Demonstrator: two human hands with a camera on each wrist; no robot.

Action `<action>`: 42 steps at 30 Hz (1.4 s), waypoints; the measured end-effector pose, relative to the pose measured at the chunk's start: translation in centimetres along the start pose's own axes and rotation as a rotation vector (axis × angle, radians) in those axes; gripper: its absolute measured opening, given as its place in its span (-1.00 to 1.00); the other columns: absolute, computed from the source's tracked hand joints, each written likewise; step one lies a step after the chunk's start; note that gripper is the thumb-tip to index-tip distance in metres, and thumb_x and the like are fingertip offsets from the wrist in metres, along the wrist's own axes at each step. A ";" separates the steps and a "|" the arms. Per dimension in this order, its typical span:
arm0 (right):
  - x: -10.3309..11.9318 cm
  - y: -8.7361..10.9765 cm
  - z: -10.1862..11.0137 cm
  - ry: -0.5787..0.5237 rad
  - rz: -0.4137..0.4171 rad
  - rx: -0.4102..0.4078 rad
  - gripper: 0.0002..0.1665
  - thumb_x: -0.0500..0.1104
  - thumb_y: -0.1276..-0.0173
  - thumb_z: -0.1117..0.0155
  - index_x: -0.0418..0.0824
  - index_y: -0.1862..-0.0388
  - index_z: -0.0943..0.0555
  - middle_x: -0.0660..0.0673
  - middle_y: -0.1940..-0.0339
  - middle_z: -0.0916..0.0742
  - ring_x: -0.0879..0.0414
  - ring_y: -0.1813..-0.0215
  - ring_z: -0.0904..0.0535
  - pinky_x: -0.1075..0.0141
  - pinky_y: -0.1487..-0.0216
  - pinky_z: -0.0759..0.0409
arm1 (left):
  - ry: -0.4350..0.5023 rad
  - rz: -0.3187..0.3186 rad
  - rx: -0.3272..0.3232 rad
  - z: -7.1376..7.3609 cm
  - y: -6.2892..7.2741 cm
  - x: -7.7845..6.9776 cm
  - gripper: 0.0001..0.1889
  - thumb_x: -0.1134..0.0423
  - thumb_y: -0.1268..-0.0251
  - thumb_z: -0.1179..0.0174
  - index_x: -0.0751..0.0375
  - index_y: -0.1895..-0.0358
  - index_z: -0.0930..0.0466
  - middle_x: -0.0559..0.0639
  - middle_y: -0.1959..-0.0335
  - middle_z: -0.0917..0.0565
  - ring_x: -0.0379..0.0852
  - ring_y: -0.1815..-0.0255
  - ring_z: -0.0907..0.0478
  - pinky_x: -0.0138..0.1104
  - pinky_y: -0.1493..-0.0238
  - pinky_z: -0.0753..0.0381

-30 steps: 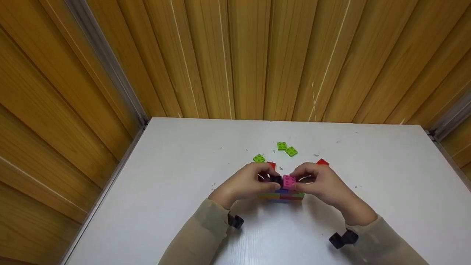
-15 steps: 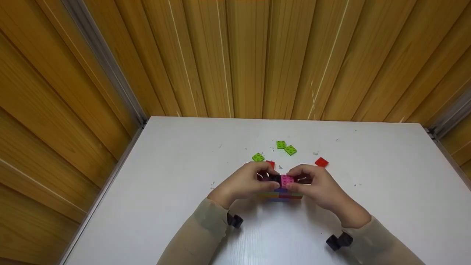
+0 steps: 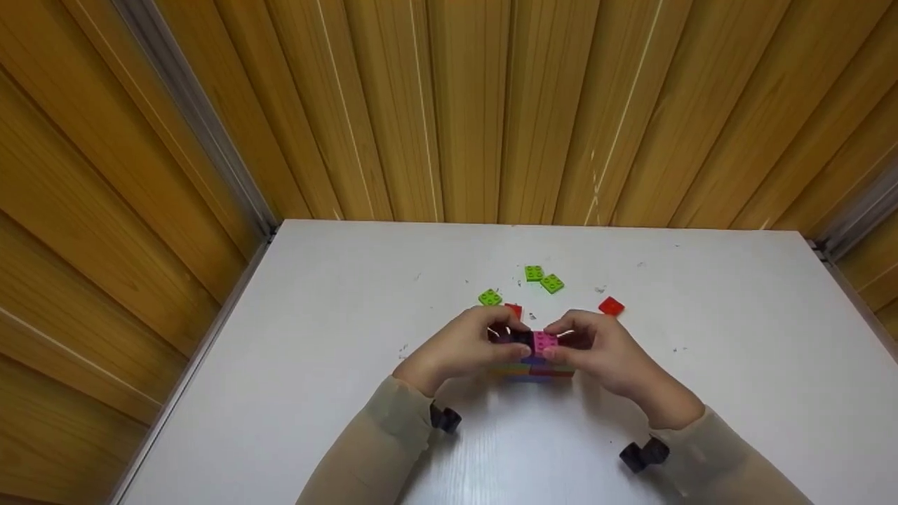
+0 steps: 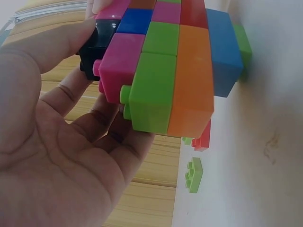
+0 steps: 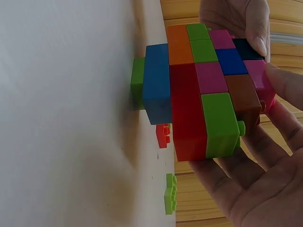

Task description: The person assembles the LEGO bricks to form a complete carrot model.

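A stacked building-brick structure (image 5: 189,109) stands on the white table, with a narrow green and blue base, wider orange, red, green, pink and brown rows above it. On top sit a black brick (image 4: 99,40) and a pink brick (image 5: 259,78), side by side. My left hand (image 3: 463,348) pinches the black brick between thumb and fingers, some of its fingers behind the structure. From the other side my right hand (image 3: 609,352) pinches the pink brick (image 3: 545,341), thumb on the near face. The hands partly hide the structure in the head view.
Beyond the hands lie thin green bricks (image 3: 552,283), one green brick (image 3: 490,297) farther left. A red brick (image 3: 514,310) lies partly hidden behind the left hand, another red brick (image 3: 612,306) behind the right. A wood-panelled wall (image 3: 470,112) rises at the table's far edge.
My right hand has shifted slightly left, and its thumb now covers part of the pink brick's front. The pink brick sits closer to the black one. My left hand has hardly moved.
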State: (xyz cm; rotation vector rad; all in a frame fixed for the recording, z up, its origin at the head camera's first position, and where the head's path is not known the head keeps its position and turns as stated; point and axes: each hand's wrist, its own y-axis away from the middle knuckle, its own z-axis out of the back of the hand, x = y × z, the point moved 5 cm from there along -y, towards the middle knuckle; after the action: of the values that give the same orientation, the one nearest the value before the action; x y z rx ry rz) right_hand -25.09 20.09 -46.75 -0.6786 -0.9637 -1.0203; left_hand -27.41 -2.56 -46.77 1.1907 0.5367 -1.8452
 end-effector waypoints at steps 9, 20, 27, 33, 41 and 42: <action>-0.3 0.1 -0.5 -0.015 0.042 -0.036 -0.72 -0.16 -0.55 -0.57 -0.20 -0.15 -0.79 -0.22 -0.13 -0.87 0.10 -0.09 -0.79 0.38 -0.19 -0.74 | 0.004 0.014 -0.002 0.1 -0.1 0.1 -0.78 0.04 -0.50 -0.55 -0.23 -0.11 -0.82 -0.23 -0.04 -0.78 -0.16 -0.13 -0.66 -0.18 -0.31 -0.72; -1.2 0.9 -1.3 -0.063 0.005 -0.124 -0.69 -0.16 -0.56 -0.56 -0.17 -0.20 -0.78 -0.17 -0.18 -0.87 0.08 -0.17 -0.76 0.36 -0.24 -0.69 | -0.026 -0.064 0.008 0.1 -0.3 0.5 -0.74 0.01 -0.50 -0.56 -0.16 -0.13 -0.79 -0.22 -0.02 -0.76 -0.22 -0.09 -0.63 -0.26 -0.27 -0.69; -1.5 0.8 -1.3 -0.083 -0.006 -0.114 -0.68 -0.16 -0.55 -0.57 -0.17 -0.21 -0.79 -0.18 -0.18 -0.86 0.07 -0.17 -0.74 0.37 -0.24 -0.69 | -0.007 -0.124 -0.002 0.3 -0.5 1.0 -0.71 -0.03 -0.49 -0.56 -0.13 -0.15 -0.82 -0.23 -0.01 -0.78 -0.21 -0.05 -0.64 -0.26 -0.23 -0.68; -1.4 0.8 -1.2 -0.088 -0.017 -0.111 -0.65 -0.16 -0.54 -0.58 -0.19 -0.23 -0.78 -0.21 -0.19 -0.86 0.08 -0.15 -0.74 0.38 -0.23 -0.69 | 0.061 -0.087 -0.111 1.1 -0.9 1.7 -0.75 -0.08 -0.62 -0.44 -0.12 -0.16 -0.82 -0.22 -0.02 -0.80 -0.19 0.02 -0.63 -0.27 -0.11 -0.65; -1.5 0.8 -1.1 -0.076 -0.049 -0.107 -0.62 -0.12 -0.53 -0.60 -0.17 -0.24 -0.78 -0.19 -0.21 -0.86 0.06 -0.18 -0.72 0.39 -0.26 -0.69 | 0.091 0.059 -0.213 2.0 -1.6 3.6 -0.71 0.10 -0.75 -0.30 0.08 -0.33 -0.72 -0.10 -0.16 -0.74 -0.07 0.13 -0.69 -0.18 0.07 -0.80; -1.5 0.8 -1.0 -0.076 -0.052 -0.110 -0.62 -0.12 -0.52 -0.61 -0.18 -0.24 -0.78 -0.18 -0.20 -0.86 0.08 -0.18 -0.72 0.40 -0.25 -0.69 | 0.090 0.087 -0.224 2.1 -1.7 3.8 -0.71 0.12 -0.75 -0.30 0.06 -0.35 -0.71 -0.08 -0.18 -0.72 -0.06 0.18 -0.67 -0.20 0.15 -0.79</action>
State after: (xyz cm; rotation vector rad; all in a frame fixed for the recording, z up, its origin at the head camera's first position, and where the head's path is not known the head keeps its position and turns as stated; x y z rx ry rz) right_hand -24.31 20.12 -48.60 -0.7916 -1.0013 -1.1057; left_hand -30.62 -4.77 -49.39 1.1314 0.7115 -1.6174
